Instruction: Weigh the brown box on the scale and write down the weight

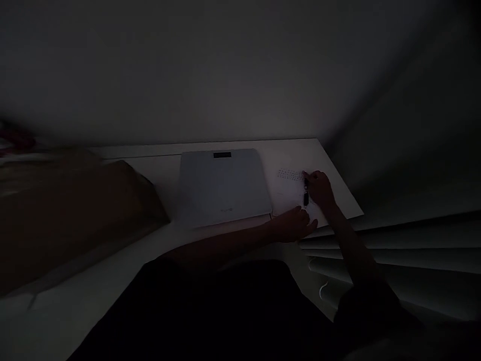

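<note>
Dark sleeves fill the foreground, both forearms reaching toward two o'clock over the white desk (293, 150). Her right hand (321, 190) is closed around a small black pen-like thing (305, 196), upright against the sheet of paper (287, 188). At its seven o'clock, the left hand (295, 225) lies flat, fingers loosely together, on the paper's near edge. At nine o'clock lies a closed grey laptop (223, 185).

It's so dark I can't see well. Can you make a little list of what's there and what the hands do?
Light: very dim
Desk: white, by a wall
Scale: flat, grey, lies on desk
Paper: on desk, right of scale
Right hand: holds a dark pen on the paper
Left hand: rests at the paper's near edge
Box: brown, blurred, at left
</note>
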A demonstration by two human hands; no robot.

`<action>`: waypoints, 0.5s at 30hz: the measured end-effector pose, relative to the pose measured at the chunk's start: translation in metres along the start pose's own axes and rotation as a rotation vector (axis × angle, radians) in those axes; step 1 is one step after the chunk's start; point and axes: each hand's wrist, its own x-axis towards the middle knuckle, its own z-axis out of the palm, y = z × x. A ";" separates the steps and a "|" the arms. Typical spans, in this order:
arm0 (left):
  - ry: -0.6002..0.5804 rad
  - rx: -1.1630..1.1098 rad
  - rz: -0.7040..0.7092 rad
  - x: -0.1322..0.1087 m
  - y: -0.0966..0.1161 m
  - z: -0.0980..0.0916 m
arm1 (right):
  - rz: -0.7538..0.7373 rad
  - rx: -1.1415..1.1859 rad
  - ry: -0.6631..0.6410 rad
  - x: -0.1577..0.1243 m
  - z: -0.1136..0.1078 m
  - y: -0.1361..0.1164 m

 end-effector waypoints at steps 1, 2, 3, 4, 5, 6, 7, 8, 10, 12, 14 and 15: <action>0.007 0.013 -0.010 -0.003 0.001 -0.006 | 0.018 0.012 0.008 0.000 -0.001 -0.001; 0.020 0.017 -0.031 -0.008 0.003 -0.012 | 0.040 0.030 0.019 0.000 -0.002 -0.001; 0.038 0.020 -0.057 -0.013 0.005 -0.020 | 0.063 0.053 0.030 -0.001 -0.003 -0.001; 0.058 0.025 -0.089 -0.020 0.006 -0.030 | 0.087 0.080 0.044 -0.002 -0.004 0.000; 0.079 0.032 -0.125 -0.029 0.008 -0.040 | 0.102 0.105 0.063 -0.003 -0.006 0.001; 0.096 0.042 -0.164 -0.040 0.010 -0.050 | 0.104 0.121 0.081 -0.003 -0.008 0.001; 0.102 0.056 -0.220 -0.052 0.012 -0.061 | 0.101 0.137 0.106 -0.004 -0.011 0.002; 0.120 0.071 -0.282 -0.065 0.014 -0.073 | 0.098 0.148 0.128 -0.004 -0.014 0.001; 0.189 0.093 -0.407 -0.096 0.017 -0.093 | 0.107 0.181 0.200 -0.001 -0.021 -0.007; 0.310 0.119 -0.525 -0.130 0.019 -0.112 | 0.093 0.236 0.295 0.006 -0.031 -0.026; 0.489 0.178 -0.568 -0.164 0.023 -0.128 | 0.027 0.330 0.402 0.016 -0.040 -0.057; 0.532 0.211 -0.615 -0.181 0.026 -0.135 | -0.004 0.382 0.422 0.022 -0.045 -0.077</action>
